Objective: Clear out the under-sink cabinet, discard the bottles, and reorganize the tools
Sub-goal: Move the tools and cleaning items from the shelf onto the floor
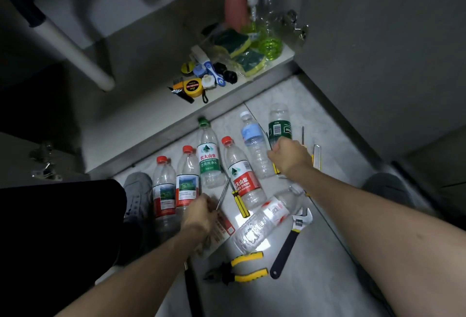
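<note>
Several empty plastic water bottles lie side by side on the tiled floor, among them a green-capped bottle (pixel 208 157) and a red-labelled bottle (pixel 242 178); another clear bottle (pixel 264 221) lies across the front. My left hand (pixel 199 215) pinches a thin metal shaft (pixel 223 195) beside a yellow-and-black screwdriver handle (pixel 240 203). My right hand (pixel 290 157) is curled in a fist by a dark-green-labelled bottle (pixel 278 127). A thin dark rod sticks out above the fist and a yellow handle end (pixel 277 171) shows below it.
Yellow-handled pliers (pixel 239 266) and an adjustable wrench (pixel 290 238) lie near the front. The open cabinet floor (pixel 227 94) holds a yellow tape measure (pixel 193 87), sponges (pixel 234 40), a pink spray bottle (pixel 235 6) and a green soap dispenser (pixel 269 44). A white drain pipe (pixel 75 52) slants at the left.
</note>
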